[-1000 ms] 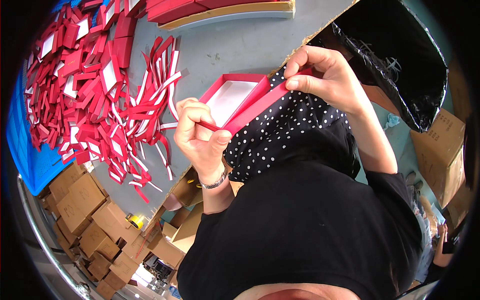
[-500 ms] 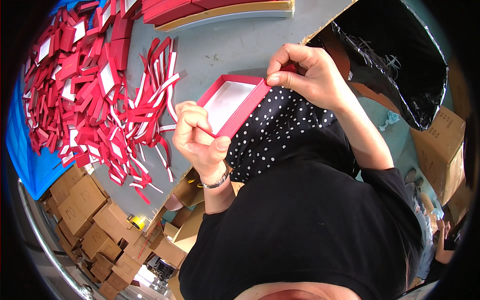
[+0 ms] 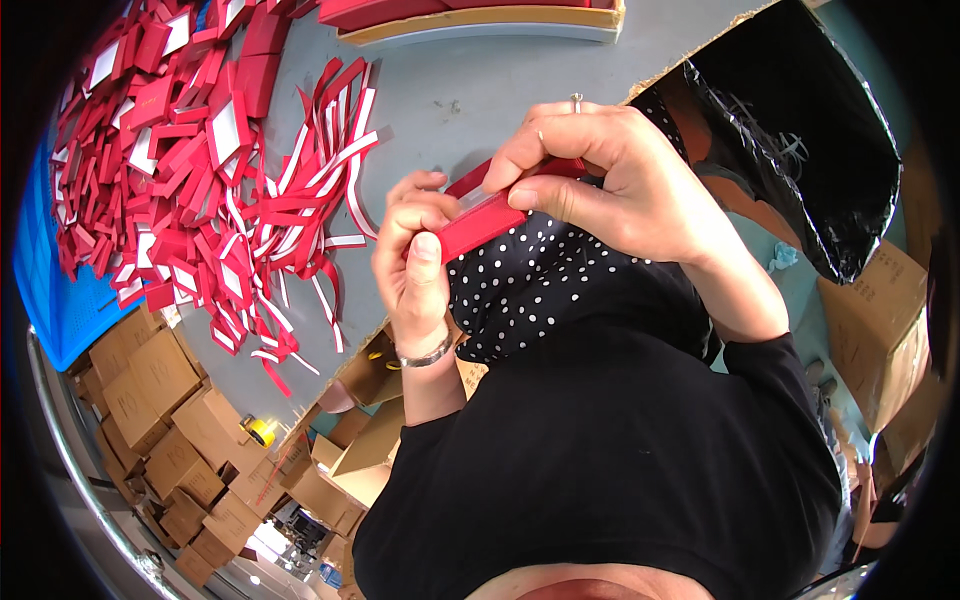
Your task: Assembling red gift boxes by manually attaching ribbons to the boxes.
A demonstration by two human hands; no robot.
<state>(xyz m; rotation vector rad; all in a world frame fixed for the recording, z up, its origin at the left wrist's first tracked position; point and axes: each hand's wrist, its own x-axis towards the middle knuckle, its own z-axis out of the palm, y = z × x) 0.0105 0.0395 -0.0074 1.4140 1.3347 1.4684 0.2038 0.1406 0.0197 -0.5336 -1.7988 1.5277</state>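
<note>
A small open red box (image 3: 478,228) with a pale inside is held between my two hands, over the table's near edge. My left hand (image 3: 412,255) grips its left end, thumb on the near wall and fingers round the far side. My right hand (image 3: 600,185) closes on the right end, thumb on the near wall and forefinger bent over the rim. Its fingers partly hide the box's inside and far wall. Left of my left hand lies a bunch of red and white ribbons (image 3: 335,170) on the grey table (image 3: 430,110).
A large heap of red boxes (image 3: 165,150) and a blue crate (image 3: 75,315) are at the left. A shallow tray of red boxes (image 3: 480,28) stands at the back. A black bag (image 3: 820,150) hangs open at right. Cardboard boxes (image 3: 145,390) and a yellow tape roll (image 3: 258,430) lie lower left.
The box has turned so its near wall faces me more. My right hand has moved down over the rim. The view has shifted slightly.
</note>
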